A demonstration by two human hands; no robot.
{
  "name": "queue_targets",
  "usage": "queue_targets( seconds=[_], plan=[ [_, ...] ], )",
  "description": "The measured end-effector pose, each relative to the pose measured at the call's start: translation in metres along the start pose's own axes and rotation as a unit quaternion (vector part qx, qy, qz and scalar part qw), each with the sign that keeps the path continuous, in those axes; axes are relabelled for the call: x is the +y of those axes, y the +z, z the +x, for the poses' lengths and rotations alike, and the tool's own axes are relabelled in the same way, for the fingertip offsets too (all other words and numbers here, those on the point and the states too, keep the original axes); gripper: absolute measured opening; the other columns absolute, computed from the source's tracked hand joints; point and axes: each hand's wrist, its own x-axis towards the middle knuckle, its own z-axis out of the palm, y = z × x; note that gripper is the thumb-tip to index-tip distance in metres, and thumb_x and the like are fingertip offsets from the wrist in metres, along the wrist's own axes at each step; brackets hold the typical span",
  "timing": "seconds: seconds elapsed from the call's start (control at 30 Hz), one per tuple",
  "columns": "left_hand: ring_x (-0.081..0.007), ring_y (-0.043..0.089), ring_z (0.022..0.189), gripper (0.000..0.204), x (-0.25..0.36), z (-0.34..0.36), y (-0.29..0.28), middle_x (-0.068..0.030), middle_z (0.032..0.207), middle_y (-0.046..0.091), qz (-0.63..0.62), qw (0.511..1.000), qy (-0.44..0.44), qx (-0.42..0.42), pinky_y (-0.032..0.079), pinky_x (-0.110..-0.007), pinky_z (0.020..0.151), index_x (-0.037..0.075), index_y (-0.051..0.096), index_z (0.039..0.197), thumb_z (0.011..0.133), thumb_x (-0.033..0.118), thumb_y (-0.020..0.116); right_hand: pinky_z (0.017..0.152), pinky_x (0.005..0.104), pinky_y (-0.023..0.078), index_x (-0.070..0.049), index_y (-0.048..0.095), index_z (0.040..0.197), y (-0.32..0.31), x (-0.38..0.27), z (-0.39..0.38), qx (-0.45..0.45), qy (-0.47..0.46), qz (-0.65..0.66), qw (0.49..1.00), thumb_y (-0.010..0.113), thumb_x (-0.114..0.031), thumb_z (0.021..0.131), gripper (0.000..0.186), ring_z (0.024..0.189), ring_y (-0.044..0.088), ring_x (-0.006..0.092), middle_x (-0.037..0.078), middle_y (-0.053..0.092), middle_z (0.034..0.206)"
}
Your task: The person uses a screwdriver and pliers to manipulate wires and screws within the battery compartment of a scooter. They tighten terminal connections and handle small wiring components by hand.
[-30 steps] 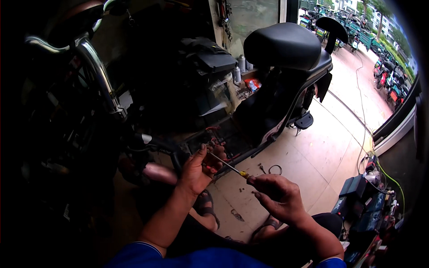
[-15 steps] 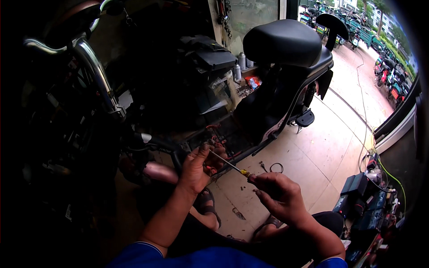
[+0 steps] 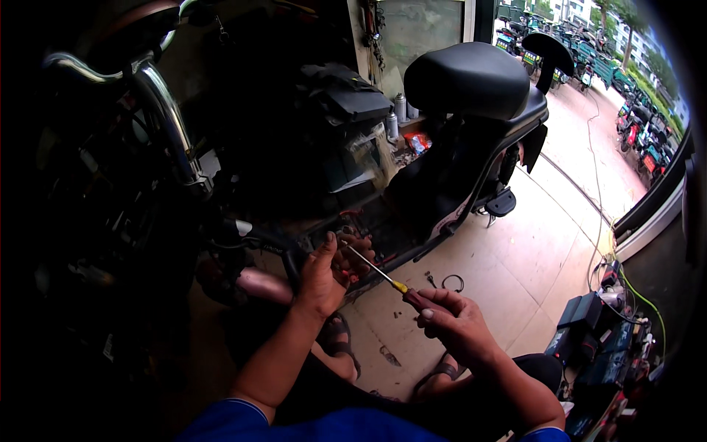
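A screwdriver (image 3: 418, 297) with a dark red and yellow handle and a thin metal shaft slants between my hands. My right hand (image 3: 460, 324) is closed round its handle, thumb and fingers pinching it. The shaft's tip reaches my left hand (image 3: 322, 280), whose fingers are curled with the thumb raised. Something small, partly red, shows among those fingers, too dark to make out. Both hands are above the near edge of the footboard of an electric scooter (image 3: 468, 85), where red wires (image 3: 352, 214) show in an opened compartment.
A chrome handlebar (image 3: 163, 110) rises at the left. Spray cans (image 3: 400, 108) stand behind the scooter. On the tiled floor (image 3: 508, 272) lie a small black cable loop (image 3: 453, 282) and bits of debris. Batteries (image 3: 585, 313) and cords crowd the right side. Parked scooters (image 3: 641, 132) stand outside the doorway.
My right hand has closed more firmly round the screwdriver's handle; before, its thumb was apart from it. The left hand stays nearly in place, its thumb slightly higher. The view has shifted a little.
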Motion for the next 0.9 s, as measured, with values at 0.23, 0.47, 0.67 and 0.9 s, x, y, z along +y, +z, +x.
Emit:
queue_targets(
  seconds=[0.23, 0.47, 0.67, 0.9],
  plan=[
    [-0.0236, 0.071, 0.096, 0.034, -0.003, 0.000, -0.009, -0.0110, 0.104, 0.074, 0.034, 0.999, 0.037, 0.017, 0.056, -0.034, 0.079, 0.008, 0.064, 0.112, 0.108, 0.039, 0.052, 0.079, 0.0282, 0.054, 0.004, 0.058, 0.134, -0.003, 0.002, -0.003, 0.017, -0.033, -0.014, 0.999, 0.075, -0.011, 0.092, 0.048, 0.095, 0.068, 0.0162, 0.012, 0.070, 0.123],
    [-0.0144, 0.062, 0.071, 0.034, -0.006, 0.004, -0.021, -0.0066, 0.080, 0.069, 0.252, 0.966, 0.050, 0.027, 0.052, -0.029, 0.069, 0.002, 0.060, 0.108, 0.111, 0.034, 0.048, 0.079, 0.0285, 0.054, 0.004, 0.058, 0.134, -0.004, 0.005, -0.002, 0.015, -0.035, -0.027, 0.999, 0.074, -0.010, 0.093, 0.046, 0.095, 0.069, 0.0170, 0.012, 0.070, 0.127],
    [-0.0086, 0.058, 0.065, 0.036, -0.012, 0.006, -0.038, -0.0041, 0.074, 0.068, 0.545, 0.831, 0.111, 0.033, 0.047, -0.026, 0.062, 0.000, 0.064, 0.098, 0.110, 0.032, 0.052, 0.078, 0.0275, 0.054, 0.004, 0.061, 0.131, -0.005, 0.002, -0.002, 0.035, -0.046, -0.047, 0.997, 0.075, -0.012, 0.092, 0.044, 0.091, 0.068, 0.0162, 0.011, 0.071, 0.116],
    [-0.0126, 0.065, 0.071, 0.030, -0.004, -0.002, -0.030, -0.0080, 0.085, 0.074, 0.370, 0.927, -0.024, 0.053, 0.050, -0.025, 0.065, -0.001, 0.070, 0.114, 0.106, 0.027, 0.061, 0.075, 0.0263, 0.053, 0.003, 0.061, 0.131, -0.005, -0.001, -0.006, 0.039, -0.048, -0.042, 0.997, 0.076, -0.013, 0.092, 0.045, 0.088, 0.066, 0.0148, 0.010, 0.070, 0.108]
  ],
)
